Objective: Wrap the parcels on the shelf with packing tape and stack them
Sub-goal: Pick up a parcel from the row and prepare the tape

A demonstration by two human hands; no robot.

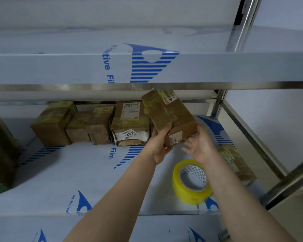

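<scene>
A: Brown cardboard, glossy with tape, is what we are lifting; the held parcel [168,116] is hanging tilted in the air above the shelf [77,172], just under the lip of the upper shelf [59,67]; our left hand [160,144] is gripping its near corner, thumb over the top and fingers curled beneath.

B: Our right hand [201,145] is lying spread, palm up, at the parcel's near end; the fingertips are seeming to touch the underside, though we are not seeing that contact plainly; it is pinching nothing.

A: So we are judging this one wrapped; the yellow tape roll [187,194] is resting flat on the shelf below our right forearm, and neither hand is touching it.

B: Agreed; we are reading this as the stacking step; at the back a row of parcels [51,124] is standing side by side, several showing yellowish tape; in the middle a labelled parcel [129,114] is already lying on top of another [129,135].

A: What is remaining?

B: We are needing to set this one down first; a further parcel [238,163] is lying at the right end, partly hidden by our arm, and we are unable to tell whether it is taped all round; the smaller boxes at the back are sitting unstacked; so we are guessing we are somewhere mid-task.
</scene>
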